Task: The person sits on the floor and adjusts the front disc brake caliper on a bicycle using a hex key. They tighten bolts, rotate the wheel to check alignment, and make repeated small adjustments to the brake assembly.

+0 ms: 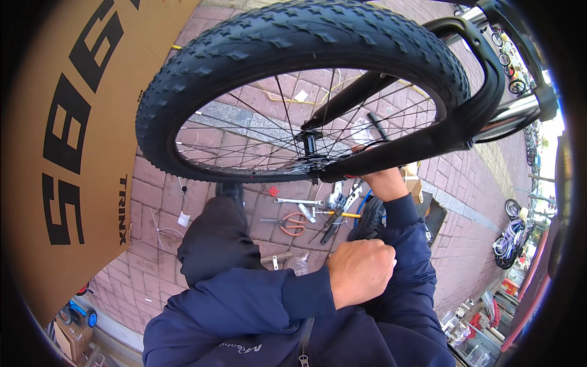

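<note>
A bicycle front wheel with a knobby black tyre [293,40] stands in front of me, held in a black suspension fork [403,147]. Its hub [309,144] and thin spokes show in the middle. My right hand [387,183] is at the lower end of the nearer fork leg, wrapped behind it; most of its fingers are hidden, with a bit of finger showing past the leg. My left hand [362,272] is closed in a fist before my chest, apart from the wheel. A small white bit shows at its edge, but what it holds is hidden.
A large cardboard box [98,122] stands at the left. On the brick paving lie an orange-handled cutting tool [294,226], a wrench [299,201], several other tools and a white tag [183,219]. A small bicycle [512,238] and a row of bicycles are at the right.
</note>
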Motion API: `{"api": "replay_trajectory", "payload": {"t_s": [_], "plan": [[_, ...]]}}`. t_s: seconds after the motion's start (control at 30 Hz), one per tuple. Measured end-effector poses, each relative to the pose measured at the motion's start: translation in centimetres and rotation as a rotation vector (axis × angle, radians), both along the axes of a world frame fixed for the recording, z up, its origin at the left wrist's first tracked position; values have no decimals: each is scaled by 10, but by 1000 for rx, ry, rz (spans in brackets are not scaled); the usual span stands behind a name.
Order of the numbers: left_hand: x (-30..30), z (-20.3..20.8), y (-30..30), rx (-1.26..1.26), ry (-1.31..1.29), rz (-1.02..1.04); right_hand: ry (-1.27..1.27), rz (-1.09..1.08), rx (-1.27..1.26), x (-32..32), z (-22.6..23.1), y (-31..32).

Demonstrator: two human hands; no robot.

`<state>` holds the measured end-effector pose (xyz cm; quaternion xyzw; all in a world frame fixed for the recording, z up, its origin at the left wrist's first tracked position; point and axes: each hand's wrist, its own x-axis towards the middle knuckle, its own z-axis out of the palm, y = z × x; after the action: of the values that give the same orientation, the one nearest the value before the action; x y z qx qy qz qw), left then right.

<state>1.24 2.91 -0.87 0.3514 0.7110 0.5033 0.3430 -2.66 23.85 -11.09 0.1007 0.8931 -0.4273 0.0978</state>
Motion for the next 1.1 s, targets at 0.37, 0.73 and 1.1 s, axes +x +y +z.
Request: {"api": "replay_trajectory", "payload": {"t_s": [0.37,0.73,1.1], "plan": [[-44,-1,3,28,-110,-89,-49,31,201,6,8,-6],[-18,-28,22,237,271,-196,-226,139,368,-84,-8,4],[-42,-12,25,163,-120,-358,-330,337,569,-177,-69,2]]}}
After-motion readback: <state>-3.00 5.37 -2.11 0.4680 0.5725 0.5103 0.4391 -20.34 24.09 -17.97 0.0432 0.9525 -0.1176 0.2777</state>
